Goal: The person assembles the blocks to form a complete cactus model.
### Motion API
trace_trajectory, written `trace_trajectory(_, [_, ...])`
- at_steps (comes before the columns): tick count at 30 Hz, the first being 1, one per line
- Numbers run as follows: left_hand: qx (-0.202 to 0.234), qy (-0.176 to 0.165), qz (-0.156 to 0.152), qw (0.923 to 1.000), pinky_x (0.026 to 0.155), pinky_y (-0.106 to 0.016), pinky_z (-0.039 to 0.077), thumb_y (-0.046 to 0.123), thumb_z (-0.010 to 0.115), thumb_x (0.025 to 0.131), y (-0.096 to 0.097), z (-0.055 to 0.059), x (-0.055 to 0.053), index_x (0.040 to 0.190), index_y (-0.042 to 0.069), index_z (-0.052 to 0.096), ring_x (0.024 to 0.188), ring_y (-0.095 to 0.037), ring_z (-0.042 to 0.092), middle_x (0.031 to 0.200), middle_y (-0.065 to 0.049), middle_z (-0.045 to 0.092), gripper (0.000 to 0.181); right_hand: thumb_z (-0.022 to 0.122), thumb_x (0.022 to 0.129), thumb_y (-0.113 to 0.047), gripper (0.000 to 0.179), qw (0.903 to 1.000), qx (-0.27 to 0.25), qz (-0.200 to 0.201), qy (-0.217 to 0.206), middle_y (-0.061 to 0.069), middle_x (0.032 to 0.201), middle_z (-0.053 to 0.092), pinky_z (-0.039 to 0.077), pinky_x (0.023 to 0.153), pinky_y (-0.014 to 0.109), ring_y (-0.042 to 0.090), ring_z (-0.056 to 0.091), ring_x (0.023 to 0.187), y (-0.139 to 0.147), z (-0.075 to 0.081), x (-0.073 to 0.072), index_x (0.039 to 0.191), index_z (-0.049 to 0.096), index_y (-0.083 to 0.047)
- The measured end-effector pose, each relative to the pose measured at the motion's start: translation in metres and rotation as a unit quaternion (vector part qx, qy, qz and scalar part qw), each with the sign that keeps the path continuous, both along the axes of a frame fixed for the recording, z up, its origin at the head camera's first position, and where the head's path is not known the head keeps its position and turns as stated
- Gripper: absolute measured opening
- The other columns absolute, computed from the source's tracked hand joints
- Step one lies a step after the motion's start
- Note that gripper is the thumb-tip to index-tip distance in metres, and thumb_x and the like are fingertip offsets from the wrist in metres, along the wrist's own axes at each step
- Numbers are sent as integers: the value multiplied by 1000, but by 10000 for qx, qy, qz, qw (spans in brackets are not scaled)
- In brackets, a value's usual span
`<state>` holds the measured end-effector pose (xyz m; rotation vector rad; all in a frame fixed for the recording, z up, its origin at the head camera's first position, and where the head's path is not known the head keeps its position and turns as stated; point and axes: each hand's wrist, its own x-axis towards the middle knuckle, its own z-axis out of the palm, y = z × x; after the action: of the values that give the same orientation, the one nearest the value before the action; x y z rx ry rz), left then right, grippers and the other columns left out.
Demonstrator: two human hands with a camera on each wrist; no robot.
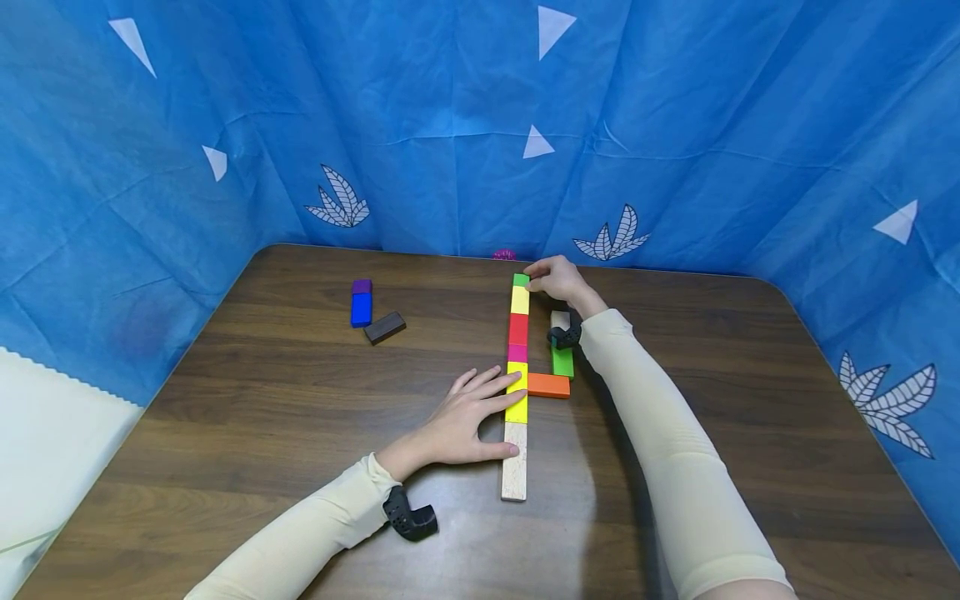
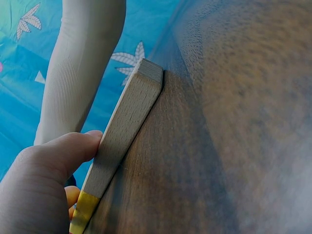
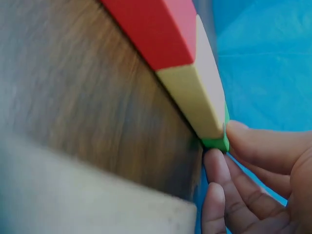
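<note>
A straight row of wooden blocks runs away from me. From the near end come a plain wood block (image 1: 514, 479), a yellow block (image 1: 516, 410), a pink block (image 1: 517, 353), a red block (image 1: 518, 329), a pale yellow block (image 1: 519, 301) and a small green block (image 1: 521, 280). My left hand (image 1: 456, 423) lies spread beside the row, its thumb touching the plain block and its fingertips on the yellow one. At the far end my right hand (image 1: 558, 281) pinches the small green block (image 3: 218, 143) between thumb and fingers, against the pale yellow block (image 3: 192, 97).
An orange block (image 1: 549, 385) juts rightward from the yellow block. A longer green block (image 1: 562, 362) and a whitish block (image 1: 560, 318) extend from it, partly behind the right wrist camera. Blue (image 1: 362, 310), purple (image 1: 362, 286) and dark brown (image 1: 386, 328) blocks lie far left.
</note>
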<state>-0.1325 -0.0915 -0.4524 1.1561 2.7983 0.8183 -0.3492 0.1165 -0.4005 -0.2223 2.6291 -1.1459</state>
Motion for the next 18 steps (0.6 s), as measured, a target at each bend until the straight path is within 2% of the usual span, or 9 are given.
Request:
trace_trajectory(10, [74, 89, -37, 9999, 118, -59, 17, 55, 68, 82, 0, 0, 0, 147, 20, 46, 149, -31, 25, 158, 1, 35, 77, 61, 96, -14, 44, 9996, -141, 205, 123, 19, 139, 55, 43, 107, 48, 34, 53, 125, 16, 10, 5, 138, 54, -3])
trace_trajectory(15, [126, 95, -50, 9999, 118, -60, 16, 54, 68, 82, 0, 0, 0, 147, 19, 47, 149, -32, 25, 158, 0, 35, 77, 62, 96, -21, 46, 9982, -491, -42, 340, 17, 141, 53, 42, 108, 49, 33, 50, 127, 29, 14, 19, 138, 54, -5])
trace_trajectory(18, [131, 80, -43, 9999, 118, -59, 16, 53, 68, 82, 0, 0, 0, 147, 18, 47, 149, -32, 25, 158, -1, 35, 77, 63, 96, -25, 49, 9955, -697, -153, 621, 17, 141, 53, 43, 107, 49, 33, 50, 128, 38, 15, 33, 139, 52, -4])
